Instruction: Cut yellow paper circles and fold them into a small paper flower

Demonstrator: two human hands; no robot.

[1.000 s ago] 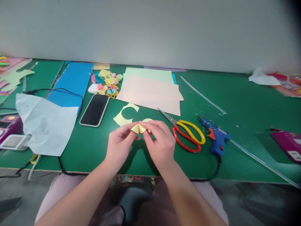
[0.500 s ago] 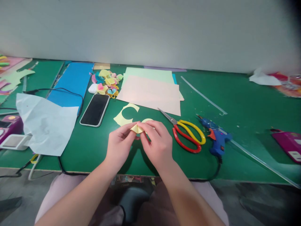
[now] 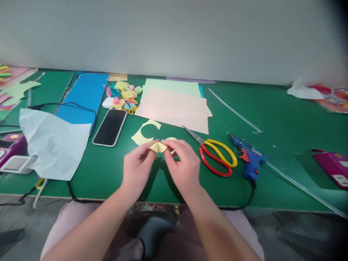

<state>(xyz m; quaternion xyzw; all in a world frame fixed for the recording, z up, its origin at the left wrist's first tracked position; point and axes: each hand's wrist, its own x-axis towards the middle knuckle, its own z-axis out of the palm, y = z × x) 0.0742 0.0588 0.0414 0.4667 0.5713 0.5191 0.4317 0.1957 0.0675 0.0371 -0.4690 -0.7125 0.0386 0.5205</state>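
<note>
A small creased piece of yellow paper is pinched between my two hands above the table. My left hand grips its left side with thumb and fingers, and my right hand pinches its right side. Just behind them lies a yellow paper scrap with a round cut-out. Another pale yellow piece is partly hidden by my right hand. Scissors with one red and one yellow handle rest to the right of my right hand, their blades pointing toward the paper sheets.
Pink and green paper sheets lie at the back. Left of them are a pile of paper flowers and a phone. A blue glue gun with a long glue stick lies right. Crumpled white paper and cables occupy the left.
My fingertips have drawn slightly apart, and more of the creased yellow paper shows between them. The pale yellow piece behind my right hand is a little more visible.
</note>
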